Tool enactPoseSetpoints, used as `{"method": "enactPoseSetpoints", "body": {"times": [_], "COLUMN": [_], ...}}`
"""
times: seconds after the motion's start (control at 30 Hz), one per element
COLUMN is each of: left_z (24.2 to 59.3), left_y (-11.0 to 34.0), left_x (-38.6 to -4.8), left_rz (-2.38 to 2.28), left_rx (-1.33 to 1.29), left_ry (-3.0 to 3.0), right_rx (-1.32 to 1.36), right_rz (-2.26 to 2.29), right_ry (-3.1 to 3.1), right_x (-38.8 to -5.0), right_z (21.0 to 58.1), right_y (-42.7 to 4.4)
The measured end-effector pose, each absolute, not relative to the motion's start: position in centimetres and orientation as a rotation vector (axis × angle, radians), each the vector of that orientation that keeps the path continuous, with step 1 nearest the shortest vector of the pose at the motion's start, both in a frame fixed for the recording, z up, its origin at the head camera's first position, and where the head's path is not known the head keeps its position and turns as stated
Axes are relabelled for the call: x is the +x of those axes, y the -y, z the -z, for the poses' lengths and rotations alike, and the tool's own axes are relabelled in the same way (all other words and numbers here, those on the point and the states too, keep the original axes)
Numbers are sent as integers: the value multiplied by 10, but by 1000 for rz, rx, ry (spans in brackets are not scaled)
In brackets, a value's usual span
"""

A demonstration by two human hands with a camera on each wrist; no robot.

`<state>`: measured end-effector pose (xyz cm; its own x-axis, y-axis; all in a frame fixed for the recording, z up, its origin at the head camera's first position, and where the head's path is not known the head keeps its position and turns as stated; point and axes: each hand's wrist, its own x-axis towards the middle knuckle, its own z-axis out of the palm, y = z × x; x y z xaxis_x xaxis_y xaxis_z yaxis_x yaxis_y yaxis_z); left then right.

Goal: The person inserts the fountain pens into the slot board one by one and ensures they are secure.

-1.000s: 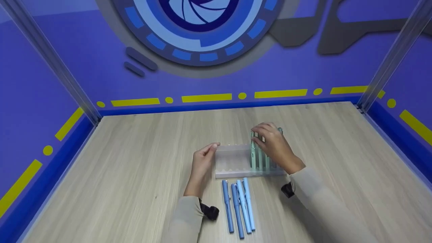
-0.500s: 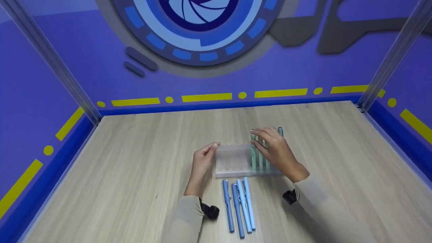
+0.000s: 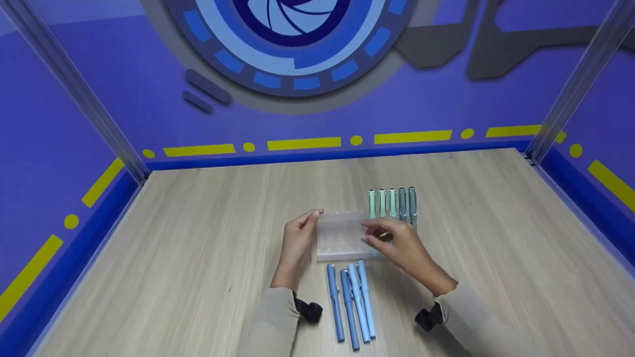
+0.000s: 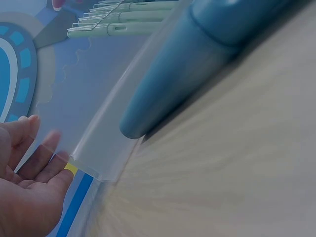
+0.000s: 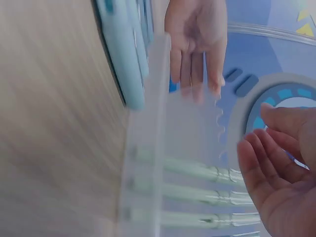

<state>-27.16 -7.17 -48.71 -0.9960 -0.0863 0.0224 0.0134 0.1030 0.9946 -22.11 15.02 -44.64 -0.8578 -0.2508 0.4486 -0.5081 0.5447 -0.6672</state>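
Observation:
A clear plastic pen stand stands mid-table. My left hand grips its left edge, thumb in front and fingers behind, as the left wrist view also shows at the stand's corner. Upright in the stand's right part are three light green pens and two dark green pens. In front of the stand, my right hand hovers with loosely bent fingers; the right wrist view shows nothing between its thumb and fingers. It hides the lower ends of the green pens in the head view.
Two darker blue pens and two light blue pens lie side by side on the wooden table, just before the stand. Blue panels wall in the back and sides.
My right hand has let go of the leftmost light green pen and come down toward me, uncovering the tops of the green pens. My left hand has stayed on the stand.

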Motion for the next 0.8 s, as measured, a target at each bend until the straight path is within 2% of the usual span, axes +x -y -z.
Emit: {"method": "enactPoseSetpoints", "body": {"times": [0.8], "left_z": [488], "left_y": [72], "left_x": [-273], "left_rz": [2055], "left_rx": [56], "left_ry": [2270], "right_rx": [581], "right_rz": [-1577], "right_ry": [2935], "right_x": [-207], "right_z": [475], "right_y": [-152]}}
